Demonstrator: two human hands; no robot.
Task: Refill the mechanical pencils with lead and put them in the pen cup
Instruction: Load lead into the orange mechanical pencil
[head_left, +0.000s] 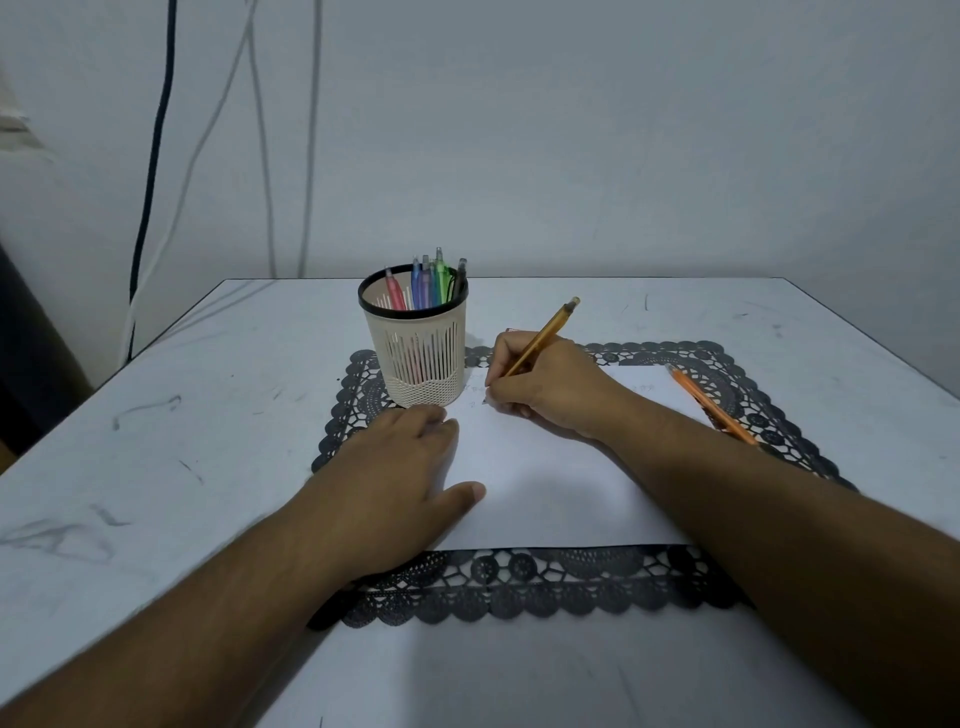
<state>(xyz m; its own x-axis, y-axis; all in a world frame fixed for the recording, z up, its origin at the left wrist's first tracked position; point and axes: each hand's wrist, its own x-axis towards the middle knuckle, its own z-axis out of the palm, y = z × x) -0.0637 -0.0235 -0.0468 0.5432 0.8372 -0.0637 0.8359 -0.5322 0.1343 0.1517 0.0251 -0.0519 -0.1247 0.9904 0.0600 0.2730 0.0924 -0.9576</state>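
Head view. Pale table (208, 415), matte top with grey scuffs and scribble marks. On it a black lace-pattern mat (519, 582), scalloped edge, openwork rings. A smooth white paper sheet (545, 488) lies flat on the mat.

Right hand (545, 395): fingers curled round an amber translucent mechanical pencil (545, 332), slim barrel tilted up and to the right, tip down on the paper near faint marks. Grip is a writing pinch.

Left hand (400, 467): flat, fingers straight and together, thumb spread, pressing the paper's left edge; holds nothing.

Pen cup (415, 358): cream plastic cylinder, slotted walls, mesh-textured base band, black rim. It stands on the mat's far left corner, just beyond the left fingertips. Inside it are coloured pencils (423, 283): pink, blue, purple, green, black.

An orange pencil (711, 405) lies on the mat's right side, partly on the paper.
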